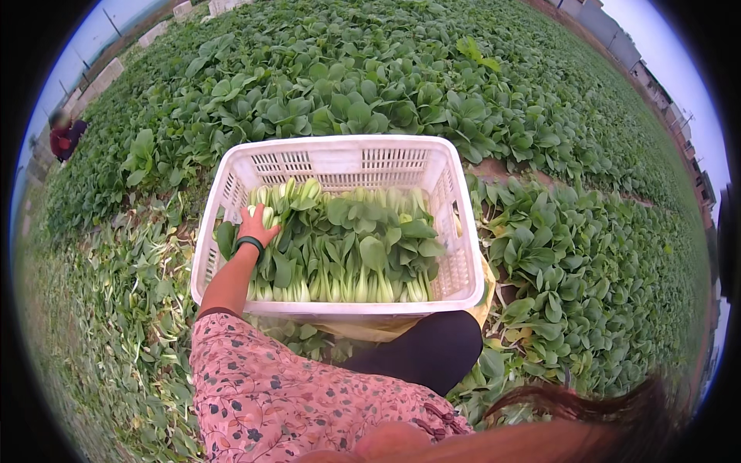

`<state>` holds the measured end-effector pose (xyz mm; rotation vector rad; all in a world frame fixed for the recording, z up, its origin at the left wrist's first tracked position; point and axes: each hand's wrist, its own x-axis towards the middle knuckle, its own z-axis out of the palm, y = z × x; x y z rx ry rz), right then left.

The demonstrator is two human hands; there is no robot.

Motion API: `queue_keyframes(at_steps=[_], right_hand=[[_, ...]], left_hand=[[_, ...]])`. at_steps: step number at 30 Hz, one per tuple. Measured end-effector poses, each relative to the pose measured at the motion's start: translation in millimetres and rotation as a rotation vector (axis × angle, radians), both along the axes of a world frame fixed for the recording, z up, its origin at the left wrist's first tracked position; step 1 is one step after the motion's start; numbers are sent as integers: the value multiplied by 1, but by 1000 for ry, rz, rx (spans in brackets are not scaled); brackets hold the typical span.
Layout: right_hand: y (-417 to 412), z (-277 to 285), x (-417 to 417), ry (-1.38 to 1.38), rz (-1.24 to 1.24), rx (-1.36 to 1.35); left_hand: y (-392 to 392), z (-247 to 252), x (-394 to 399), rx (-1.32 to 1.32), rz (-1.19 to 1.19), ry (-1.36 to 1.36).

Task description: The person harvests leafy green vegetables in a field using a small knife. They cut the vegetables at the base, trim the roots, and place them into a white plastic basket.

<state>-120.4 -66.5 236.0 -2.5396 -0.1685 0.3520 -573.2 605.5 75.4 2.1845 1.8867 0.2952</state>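
Observation:
A white slatted plastic crate (338, 308) stands in front of me, holding rows of green bok choy (370, 254) with pale stem bases. The near row has its bases towards me; in the far row they point away. My left hand (257, 227), with a dark band at the wrist, reaches inside the crate's left part. Its fingers curl round the pale bases of a small bunch of bok choy (268, 216), which lies by the left end of the rows. My right hand is out of view.
My dark-clad knee (428, 350) is close to the crate's near edge, by yellow sheeting (370, 331). Dense leafy plants (359, 110) grow beyond the crate and to its right (556, 278). Cut leaves (150, 295) litter the ground at left. Another person (62, 138) is at far left.

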Motion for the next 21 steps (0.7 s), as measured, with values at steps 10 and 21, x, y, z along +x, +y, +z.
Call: queue_keyframes(at_steps=[10, 21], right_hand=[[-34, -18, -14, 48, 5, 45], [-91, 21, -20, -51, -211, -94]], left_hand=[[17, -64, -2, -75, -37, 252], [94, -156, -43, -229, 25, 481]])
